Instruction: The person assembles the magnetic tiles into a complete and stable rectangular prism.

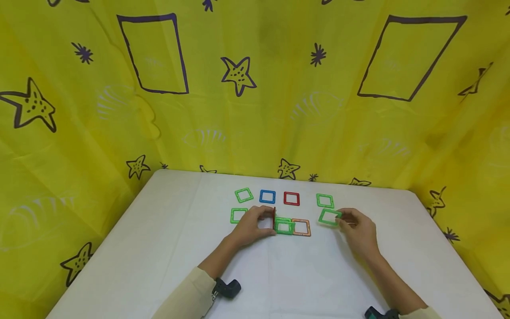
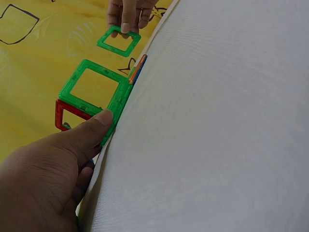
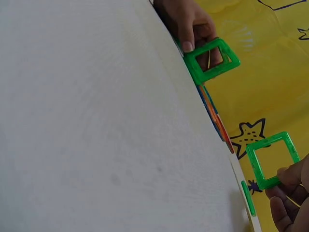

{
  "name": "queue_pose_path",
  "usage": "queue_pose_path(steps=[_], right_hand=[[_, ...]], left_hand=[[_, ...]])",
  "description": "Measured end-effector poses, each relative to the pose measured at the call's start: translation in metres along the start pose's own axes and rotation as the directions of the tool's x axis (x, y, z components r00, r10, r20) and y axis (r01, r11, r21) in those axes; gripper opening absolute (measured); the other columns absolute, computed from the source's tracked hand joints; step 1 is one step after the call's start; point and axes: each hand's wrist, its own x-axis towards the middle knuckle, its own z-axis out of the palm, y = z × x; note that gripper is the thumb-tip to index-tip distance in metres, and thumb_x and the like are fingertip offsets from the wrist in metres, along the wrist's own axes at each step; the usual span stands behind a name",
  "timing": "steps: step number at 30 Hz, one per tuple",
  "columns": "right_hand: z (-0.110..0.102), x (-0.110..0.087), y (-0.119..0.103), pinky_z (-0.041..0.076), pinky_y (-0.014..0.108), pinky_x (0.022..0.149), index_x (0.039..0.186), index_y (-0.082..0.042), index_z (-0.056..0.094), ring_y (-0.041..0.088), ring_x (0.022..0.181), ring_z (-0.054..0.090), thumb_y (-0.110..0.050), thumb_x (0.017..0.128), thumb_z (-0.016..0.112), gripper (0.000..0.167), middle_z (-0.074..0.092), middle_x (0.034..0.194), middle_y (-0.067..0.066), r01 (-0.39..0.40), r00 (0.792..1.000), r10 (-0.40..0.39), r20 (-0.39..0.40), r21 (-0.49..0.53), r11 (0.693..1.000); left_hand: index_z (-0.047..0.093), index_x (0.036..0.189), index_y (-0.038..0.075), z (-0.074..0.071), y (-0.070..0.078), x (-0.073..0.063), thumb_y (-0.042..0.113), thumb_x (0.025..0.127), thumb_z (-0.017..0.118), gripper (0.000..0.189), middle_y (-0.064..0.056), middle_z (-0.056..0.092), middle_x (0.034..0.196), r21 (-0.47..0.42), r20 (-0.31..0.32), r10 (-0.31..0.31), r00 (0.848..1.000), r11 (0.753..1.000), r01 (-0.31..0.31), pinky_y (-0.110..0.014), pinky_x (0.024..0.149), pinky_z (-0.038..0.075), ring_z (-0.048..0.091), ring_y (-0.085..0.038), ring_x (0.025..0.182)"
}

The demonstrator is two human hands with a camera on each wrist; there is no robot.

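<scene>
My left hand (image 1: 249, 226) grips a red square-framed magnetic tile (image 1: 274, 218) that stands on edge. Against it, in the left wrist view, rises an upright green tile (image 2: 75, 79), with my thumb at its lower corner. Another green tile lies flat at their base, and an orange tile (image 1: 301, 235) lies flat on the right side. Farther right, my right hand (image 1: 361, 230) pinches a separate green tile (image 3: 256, 166) by its edge between thumb and fingers, lifted above the table. My left fingers' far side is partly hidden in the left wrist view.
Along the back of the white table (image 1: 191, 230) lie a green tile (image 1: 237, 195), a blue tile (image 1: 268, 191), a red tile (image 1: 291, 204) and another green tile (image 1: 325, 195). One more green tile (image 1: 232, 215) lies beside my left hand. A yellow curtain (image 1: 271, 124) hangs behind.
</scene>
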Motion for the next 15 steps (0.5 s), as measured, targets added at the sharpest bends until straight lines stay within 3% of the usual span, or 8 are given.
queue_pose_path(steps=[8, 15], right_hand=[[0.008, -0.006, -0.009, 0.051, 0.010, 0.074, 0.111, 0.001, 0.074, 0.009, 0.084, 0.068, 0.004, 0.093, 0.076, 0.019, 0.076, 0.100, 0.015, 0.048, 0.999, -0.049, 0.016, 0.026, 0.999], [0.015, -0.012, -0.012, 0.050, 0.012, 0.072, 0.107, -0.001, 0.075, 0.008, 0.083, 0.066, 0.006, 0.091, 0.077, 0.018, 0.076, 0.095, 0.013, 0.091, 0.996, -0.092, 0.020, 0.036, 0.995]], left_hand=[[0.063, 0.143, 0.012, -0.001, 0.000, 0.001, 0.024, 0.087, 0.090, 0.064, 0.001, 0.067, 0.134, -0.004, -0.006, 0.008, 1.000, 1.000, -0.008, -0.032, 0.103, 0.051, 0.058, -0.015, 0.119], [0.063, 0.143, 0.013, 0.000, -0.001, 0.000, 0.025, 0.087, 0.090, 0.064, 0.001, 0.066, 0.133, 0.007, -0.004, 0.001, 1.000, 1.000, -0.001, -0.033, 0.102, 0.051, 0.058, -0.016, 0.118]])
